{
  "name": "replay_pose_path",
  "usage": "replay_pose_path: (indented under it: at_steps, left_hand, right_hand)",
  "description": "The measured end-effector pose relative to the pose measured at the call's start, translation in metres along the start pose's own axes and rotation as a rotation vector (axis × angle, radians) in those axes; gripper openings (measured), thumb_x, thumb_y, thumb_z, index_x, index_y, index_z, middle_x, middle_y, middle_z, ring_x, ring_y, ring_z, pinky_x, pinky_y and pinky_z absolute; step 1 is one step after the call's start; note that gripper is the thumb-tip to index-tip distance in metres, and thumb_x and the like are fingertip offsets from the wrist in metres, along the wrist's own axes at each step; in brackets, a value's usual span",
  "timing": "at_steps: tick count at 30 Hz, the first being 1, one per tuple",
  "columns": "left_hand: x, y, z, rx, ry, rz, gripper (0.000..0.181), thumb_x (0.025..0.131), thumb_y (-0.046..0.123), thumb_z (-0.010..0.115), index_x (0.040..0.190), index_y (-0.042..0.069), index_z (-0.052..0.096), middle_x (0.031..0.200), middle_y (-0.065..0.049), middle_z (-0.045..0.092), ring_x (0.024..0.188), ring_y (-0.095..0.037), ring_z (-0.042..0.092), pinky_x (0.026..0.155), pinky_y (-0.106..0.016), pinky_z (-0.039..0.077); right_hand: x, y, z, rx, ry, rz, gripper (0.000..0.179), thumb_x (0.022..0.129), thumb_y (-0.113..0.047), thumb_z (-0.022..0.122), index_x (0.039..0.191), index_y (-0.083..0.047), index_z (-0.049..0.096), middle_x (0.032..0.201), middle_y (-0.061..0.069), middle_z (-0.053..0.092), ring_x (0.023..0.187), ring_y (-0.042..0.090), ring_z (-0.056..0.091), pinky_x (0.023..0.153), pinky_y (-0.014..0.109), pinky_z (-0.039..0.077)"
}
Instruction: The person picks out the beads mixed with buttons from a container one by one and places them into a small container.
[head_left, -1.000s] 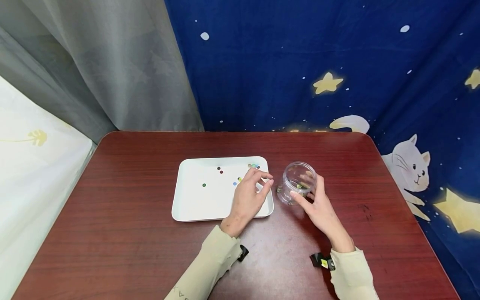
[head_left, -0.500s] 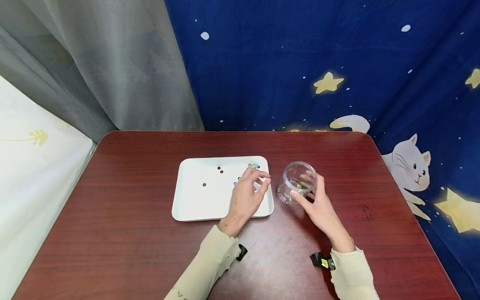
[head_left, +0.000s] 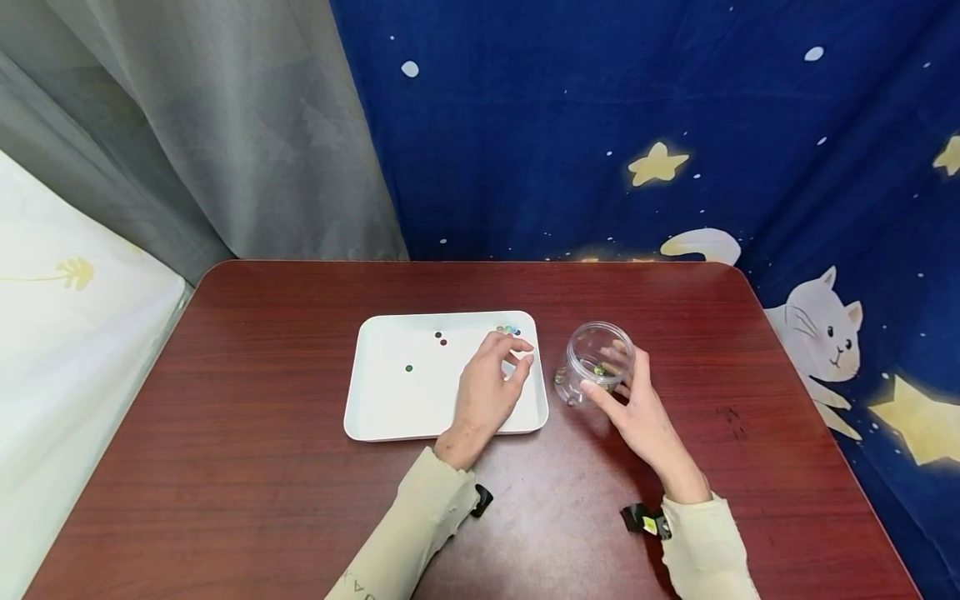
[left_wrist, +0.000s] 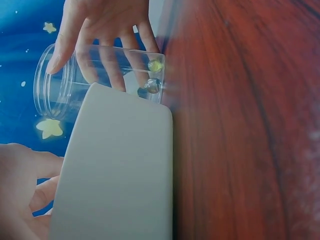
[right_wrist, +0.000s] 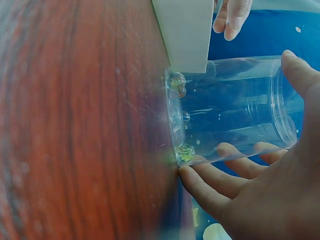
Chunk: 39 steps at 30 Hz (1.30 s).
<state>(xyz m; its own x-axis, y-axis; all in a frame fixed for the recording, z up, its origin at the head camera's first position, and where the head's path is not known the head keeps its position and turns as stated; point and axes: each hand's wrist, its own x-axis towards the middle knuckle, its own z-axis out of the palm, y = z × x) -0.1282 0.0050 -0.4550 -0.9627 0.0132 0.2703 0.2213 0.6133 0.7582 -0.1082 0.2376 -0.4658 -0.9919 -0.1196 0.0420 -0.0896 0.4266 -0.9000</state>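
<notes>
My left hand (head_left: 483,392) hovers over the right part of the white tray (head_left: 382,408), its fingers loosely bent, thumb and forefinger apart, and nothing visible between them. To the right of the tray an open clear jar (right_wrist: 230,105) stands upright on the table. My right hand (head_left: 648,421) holds the jar from its right side, thumb near the rim and fingers spread around the wall. Several glass marbles lie at the jar's bottom, among them a yellow-green marble (left_wrist: 155,65). On the tray are a green marble (head_left: 408,368), a red marble (head_left: 443,342) and a dark marble (head_left: 438,335).
Several pale and coloured marbles (head_left: 507,330) cluster in the tray's back right corner, partly behind the left hand. The reddish-brown wooden table (head_left: 247,433) extends around tray and jar. Behind its back edge hang a grey curtain (head_left: 285,142) and a blue starry curtain (head_left: 525,142).
My left hand has drifted slightly left, away from the jar and farther over the tray. It now covers the blue and yellow marbles seen before. The right hand and jar stay in place.
</notes>
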Motion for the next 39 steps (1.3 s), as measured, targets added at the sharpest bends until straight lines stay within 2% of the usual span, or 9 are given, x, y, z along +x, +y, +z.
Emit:
replay_pose_path:
  at_steps: [7, 16, 25, 39]
  left_hand:
    - [0.001, 0.0, 0.001, 0.017, -0.006, -0.01, 0.013, 0.097, 0.024, 0.072, 0.109, 0.019, 0.076, 0.115, 0.002, 0.071, 0.081, -0.018, 0.071, 0.071, -0.031, 0.054]
    - [0.003, -0.002, -0.001, 0.06, -0.003, -0.045, 0.017, 0.096, 0.024, 0.074, 0.112, 0.017, 0.076, 0.116, -0.001, 0.071, 0.094, -0.016, 0.074, 0.078, -0.042, 0.058]
    - [0.005, -0.005, -0.002, 0.096, -0.042, -0.075, 0.024, 0.096, 0.024, 0.075, 0.118, 0.015, 0.076, 0.12, -0.004, 0.069, 0.102, -0.019, 0.073, 0.079, -0.043, 0.059]
    - [0.011, -0.008, -0.013, 0.128, -0.04, -0.111, 0.031, 0.095, 0.023, 0.076, 0.124, 0.013, 0.074, 0.125, -0.007, 0.068, 0.107, -0.021, 0.072, 0.08, -0.044, 0.06]
  right_hand:
    - [0.0, 0.001, 0.0, 0.001, 0.003, 0.003, 0.074, 0.101, -0.023, 0.07, 0.156, -0.01, 0.022, 0.159, 0.017, 0.043, 0.148, 0.039, 0.045, 0.115, 0.066, 0.038]
    - [0.0, 0.001, -0.001, -0.001, -0.009, 0.005, 0.074, 0.101, -0.025, 0.07, 0.156, -0.015, 0.022, 0.159, 0.013, 0.043, 0.148, 0.038, 0.044, 0.116, 0.067, 0.036]
    - [0.0, 0.001, -0.001, -0.002, -0.009, 0.004, 0.074, 0.101, -0.025, 0.069, 0.156, -0.014, 0.022, 0.159, 0.013, 0.043, 0.148, 0.039, 0.045, 0.116, 0.067, 0.036]
    - [0.0, -0.002, -0.001, 0.005, -0.004, 0.007, 0.076, 0.1, -0.023, 0.07, 0.156, -0.011, 0.021, 0.159, 0.017, 0.043, 0.148, 0.04, 0.045, 0.116, 0.066, 0.036]
